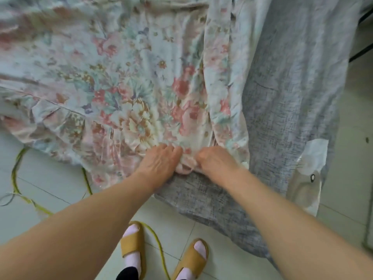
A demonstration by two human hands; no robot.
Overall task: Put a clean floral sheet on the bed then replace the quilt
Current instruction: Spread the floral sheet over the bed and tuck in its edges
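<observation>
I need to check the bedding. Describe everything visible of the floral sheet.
The floral sheet is pale cotton-like cloth printed with pink, teal and tan flowers, with a ruffled edge at the left. It lies rumpled across the bed, its corner draping toward the tiled floor. The left hand and right hand bunch its near edge over the grey mattress.

we are looking at a floral sheet [129, 93] showing pink and red blooms, teal leaves and tan sprigs on a pale ground. the bed cover [286, 102] beside it is showing a mottled grey-blue weave. we are standing on pale tiles [46, 199], wearing mustard slippers [132, 247] over pale pink socks [133, 229], with a yellow-green cord [159, 245] trailing past.
</observation>
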